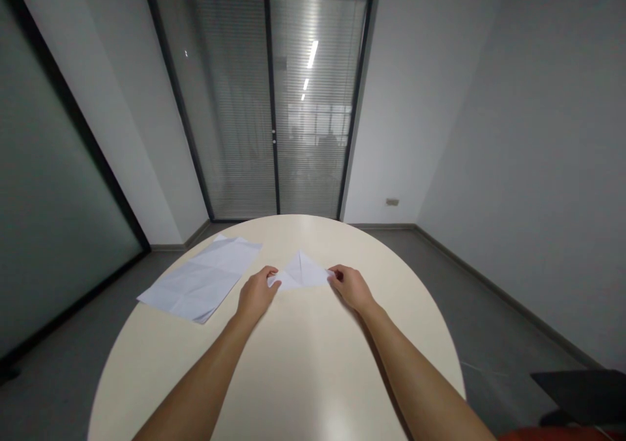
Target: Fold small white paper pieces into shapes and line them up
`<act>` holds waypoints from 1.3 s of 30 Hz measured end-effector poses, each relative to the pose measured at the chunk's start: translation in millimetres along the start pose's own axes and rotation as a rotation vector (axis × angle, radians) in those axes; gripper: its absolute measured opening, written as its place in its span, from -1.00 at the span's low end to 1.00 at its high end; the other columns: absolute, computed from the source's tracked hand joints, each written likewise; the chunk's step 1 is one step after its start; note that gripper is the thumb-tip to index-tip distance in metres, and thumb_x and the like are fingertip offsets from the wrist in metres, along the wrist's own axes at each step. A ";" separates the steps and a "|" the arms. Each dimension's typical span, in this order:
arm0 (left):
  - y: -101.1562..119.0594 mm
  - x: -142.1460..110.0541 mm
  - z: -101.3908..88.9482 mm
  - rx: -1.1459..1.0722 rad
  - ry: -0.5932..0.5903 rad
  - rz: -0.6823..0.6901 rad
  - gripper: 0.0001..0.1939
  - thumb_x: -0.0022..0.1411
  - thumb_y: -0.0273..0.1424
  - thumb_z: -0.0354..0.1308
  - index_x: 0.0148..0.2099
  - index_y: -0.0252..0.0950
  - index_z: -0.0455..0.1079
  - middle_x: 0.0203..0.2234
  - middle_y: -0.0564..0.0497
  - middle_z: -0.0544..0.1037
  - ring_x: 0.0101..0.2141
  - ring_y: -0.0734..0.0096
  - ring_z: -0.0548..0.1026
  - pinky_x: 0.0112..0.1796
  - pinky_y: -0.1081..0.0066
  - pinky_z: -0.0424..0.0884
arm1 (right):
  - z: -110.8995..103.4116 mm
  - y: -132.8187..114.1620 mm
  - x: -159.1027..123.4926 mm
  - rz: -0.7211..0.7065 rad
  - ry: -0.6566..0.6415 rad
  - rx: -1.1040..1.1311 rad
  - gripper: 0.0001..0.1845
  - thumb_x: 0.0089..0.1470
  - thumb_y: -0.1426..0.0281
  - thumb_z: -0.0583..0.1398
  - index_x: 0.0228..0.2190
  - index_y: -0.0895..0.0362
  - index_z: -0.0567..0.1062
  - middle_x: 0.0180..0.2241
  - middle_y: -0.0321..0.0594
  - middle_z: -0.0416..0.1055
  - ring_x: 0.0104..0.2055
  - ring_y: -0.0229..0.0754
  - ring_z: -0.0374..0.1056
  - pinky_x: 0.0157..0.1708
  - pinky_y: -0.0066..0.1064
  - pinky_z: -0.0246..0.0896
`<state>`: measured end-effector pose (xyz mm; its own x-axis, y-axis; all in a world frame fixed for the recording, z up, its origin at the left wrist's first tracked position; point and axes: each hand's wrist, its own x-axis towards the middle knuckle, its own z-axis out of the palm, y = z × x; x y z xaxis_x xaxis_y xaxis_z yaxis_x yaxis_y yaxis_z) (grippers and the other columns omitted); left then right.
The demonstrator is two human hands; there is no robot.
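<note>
A small white sheet of paper, the folded paper (300, 273), lies in the middle of the round table, shaped like a triangle with its peak pointing away from me. Creases run down from that peak. My left hand (258, 292) pinches its left corner between thumb and fingers. At the opposite corner, my right hand (351, 286) grips the paper the same way. The fingertips partly cover both corners.
Creased white sheets (208, 278) lie on the left side of the round table (293, 376). Beyond the far edge stands a glass partition with blinds (274, 102). A dark chair part (581, 392) shows at the lower right.
</note>
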<state>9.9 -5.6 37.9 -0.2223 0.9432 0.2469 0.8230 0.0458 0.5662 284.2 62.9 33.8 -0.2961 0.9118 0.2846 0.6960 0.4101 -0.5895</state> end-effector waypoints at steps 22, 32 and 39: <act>51.0 -25.0 -21.5 0.631 -0.172 0.106 -0.66 0.38 -0.57 -0.10 -0.10 -0.31 0.53 -0.26 -0.24 0.64 -0.15 0.06 0.61 -0.16 0.22 0.40 | -3.5 -16.7 -4.3 -0.152 -0.110 -0.285 -0.67 0.26 0.45 0.10 -0.10 0.09 0.64 -0.11 -0.09 0.53 -0.04 -0.10 0.40 -0.01 -0.37 0.20; 57.1 -26.3 -23.6 0.637 -0.207 0.132 -0.71 0.41 -0.42 -0.01 -0.13 -0.34 0.56 -0.24 -0.23 0.64 -0.16 0.05 0.60 -0.20 0.23 0.43 | -9.8 -35.8 -15.9 -0.210 -0.162 -0.356 -0.82 0.21 0.34 0.16 -0.27 0.13 0.56 -0.02 -0.03 0.44 -0.02 -0.03 0.29 0.00 -0.25 0.14; 55.9 -24.3 -22.6 0.629 -0.222 0.120 -0.66 0.43 -0.40 -0.04 -0.13 -0.35 0.58 -0.23 -0.26 0.63 -0.16 0.10 0.60 -0.19 0.25 0.44 | -4.2 -40.5 -17.1 -0.176 -0.154 -0.415 -0.69 0.28 0.29 0.12 -0.04 0.13 0.53 0.00 0.03 0.42 0.02 0.02 0.26 0.00 -0.21 0.14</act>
<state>49.5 -33.4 81.3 -0.0535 0.9958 0.0744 0.9977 0.0564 -0.0367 263.8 30.6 55.9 -0.5051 0.8347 0.2194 0.8194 0.5436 -0.1818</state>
